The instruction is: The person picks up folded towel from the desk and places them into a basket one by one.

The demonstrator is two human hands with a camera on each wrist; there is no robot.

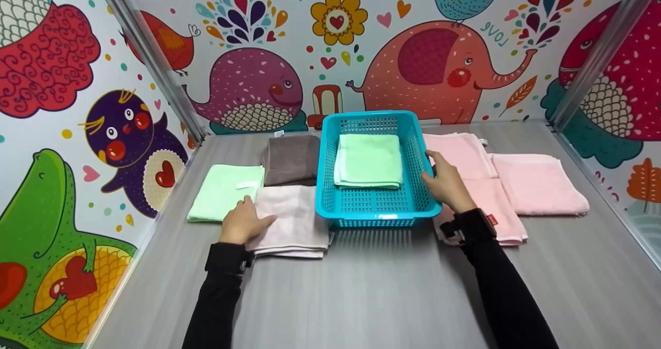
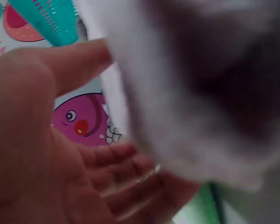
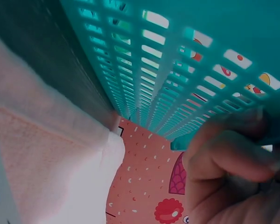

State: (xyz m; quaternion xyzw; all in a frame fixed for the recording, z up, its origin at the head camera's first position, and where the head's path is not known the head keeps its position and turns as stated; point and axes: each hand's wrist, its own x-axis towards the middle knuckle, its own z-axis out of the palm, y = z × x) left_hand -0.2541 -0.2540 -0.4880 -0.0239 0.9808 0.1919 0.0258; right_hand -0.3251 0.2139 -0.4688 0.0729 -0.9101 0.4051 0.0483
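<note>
1. Gray table (image 1: 361,292) ran under it all, its near part between the person's sleeves.
2. Left hand (image 1: 244,222) wasn't really gripping anything: fingers relaxed, thumb touching the folded whitish towel (image 1: 294,217) just to its right.
3. Right hand (image 1: 448,183) was grasping the teal basket (image 1: 379,216), fingers curled on its right rim, so the basket sat between the hands.
4. Folded pink towels (image 1: 539,186) lay beside and right of that hand.
5. Inside the basket: a folded mint towel (image 1: 371,160).
6. Past the left hand: a light green towel (image 1: 224,190), then a brown towel (image 1: 292,160).
7. Way beyond both hands, a cartoon wall (image 1: 338,18).
</note>
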